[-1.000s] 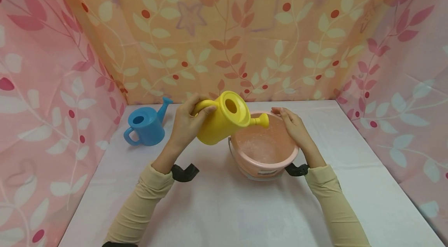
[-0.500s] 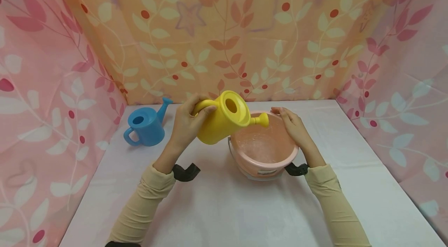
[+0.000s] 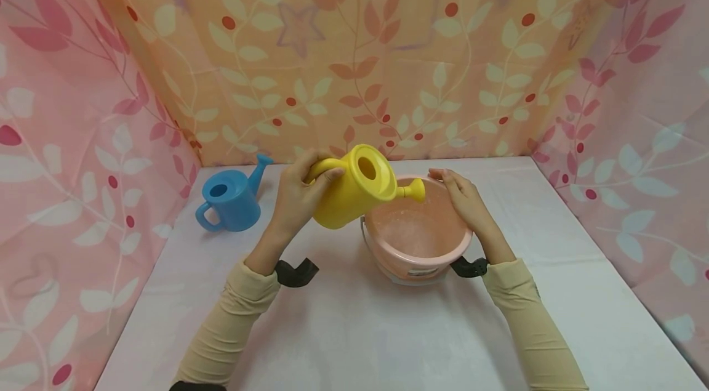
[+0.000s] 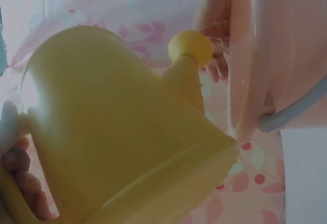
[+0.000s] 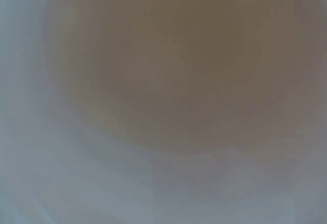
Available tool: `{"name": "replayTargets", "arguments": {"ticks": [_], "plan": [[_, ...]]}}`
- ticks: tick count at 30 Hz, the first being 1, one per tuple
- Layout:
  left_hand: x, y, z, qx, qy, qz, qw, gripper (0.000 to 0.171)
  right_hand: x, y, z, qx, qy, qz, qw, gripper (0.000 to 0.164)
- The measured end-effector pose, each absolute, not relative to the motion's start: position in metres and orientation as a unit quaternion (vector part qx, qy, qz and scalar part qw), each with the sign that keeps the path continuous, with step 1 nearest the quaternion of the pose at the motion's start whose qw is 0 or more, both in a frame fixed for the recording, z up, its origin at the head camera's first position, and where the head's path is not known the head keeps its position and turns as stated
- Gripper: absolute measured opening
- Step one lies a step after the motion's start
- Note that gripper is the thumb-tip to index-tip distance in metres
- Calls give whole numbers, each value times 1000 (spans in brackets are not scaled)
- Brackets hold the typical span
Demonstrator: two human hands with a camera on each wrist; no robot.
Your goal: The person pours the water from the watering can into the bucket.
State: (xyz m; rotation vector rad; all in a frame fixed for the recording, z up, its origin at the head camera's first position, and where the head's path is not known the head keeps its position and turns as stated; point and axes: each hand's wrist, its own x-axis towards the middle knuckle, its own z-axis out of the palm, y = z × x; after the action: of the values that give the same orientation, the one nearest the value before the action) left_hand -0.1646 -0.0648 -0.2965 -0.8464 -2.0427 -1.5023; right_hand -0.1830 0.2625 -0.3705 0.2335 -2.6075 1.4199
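My left hand [image 3: 299, 194] grips the handle of a yellow watering can [image 3: 346, 194], which is tipped with its spout over a pink bucket [image 3: 423, 260]. Thin streams of water leave the round yellow sprinkler head [image 4: 190, 47] in the left wrist view. Inside the bucket, the surface looks wet and rippled. My right hand [image 3: 469, 203] holds the bucket's right rim, thumb toward the inside and fingers along the far outer wall. Only a brown and grey blur fills the right wrist view.
A blue watering can [image 3: 231, 200] stands on the white table [image 3: 332, 342] to the left, spout pointing back right. The bucket's grey handle [image 4: 294, 109] hangs down its side. Patterned cloth walls [image 3: 365, 40] enclose the table at the back and both sides.
Both hands, the yellow watering can and the bucket keep nearly the same places. The ripples inside the bucket shift slightly, and the left forearm moves a little to the right.
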Motion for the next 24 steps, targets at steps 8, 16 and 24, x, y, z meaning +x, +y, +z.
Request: {"name": "replayTargets", "arguments": {"ticks": [8, 16, 24], "plan": [[-164, -64, -297, -305, -751, -538, 230, 17, -182, 263, -370, 82, -869, 482, 81, 56], [-164, -68, -296, -302, -759, -532, 222, 17, -182, 263, -369, 90, -867, 483, 84, 52], [-165, -73, -292, -301, -769, -521, 217, 18, -186, 265, -371, 91, -865, 488, 77, 46]]}}
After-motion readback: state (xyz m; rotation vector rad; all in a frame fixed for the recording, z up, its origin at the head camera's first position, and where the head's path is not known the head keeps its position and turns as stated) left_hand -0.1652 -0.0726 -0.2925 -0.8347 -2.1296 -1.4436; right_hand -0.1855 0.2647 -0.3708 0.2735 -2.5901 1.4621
